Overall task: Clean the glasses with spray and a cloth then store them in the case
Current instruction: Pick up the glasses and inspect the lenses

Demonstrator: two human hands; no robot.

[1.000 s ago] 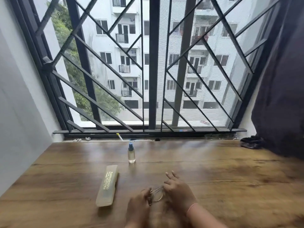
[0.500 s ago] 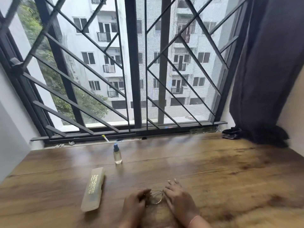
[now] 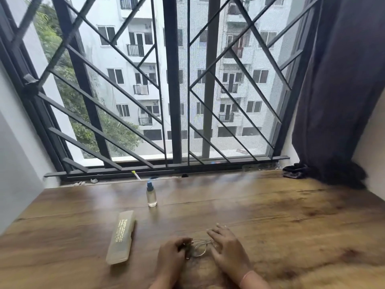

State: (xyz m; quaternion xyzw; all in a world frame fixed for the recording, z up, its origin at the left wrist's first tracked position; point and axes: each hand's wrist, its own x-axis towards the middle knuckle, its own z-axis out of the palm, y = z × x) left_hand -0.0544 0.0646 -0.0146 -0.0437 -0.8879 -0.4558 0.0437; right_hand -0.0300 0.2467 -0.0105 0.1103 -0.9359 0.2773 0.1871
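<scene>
Wooden table (image 3: 270, 226) below a barred window (image 3: 175, 80). The glasses (image 3: 200, 247) lie between both hands as half a second earlier; only the viewpoint has shifted. The left hand (image 3: 170, 259) pinches the frame's left end; the right hand (image 3: 229, 247) rests, fingers straight, against the right lens. The spray bottle (image 3: 151, 195) and closed case (image 3: 120, 236) stand apart, so we judge cleaning not begun.

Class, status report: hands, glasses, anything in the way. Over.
Left hand pinches glasses on table. Right hand rests on their other end. Case closed, spray upright, both untouched. Nothing blocking.
</scene>
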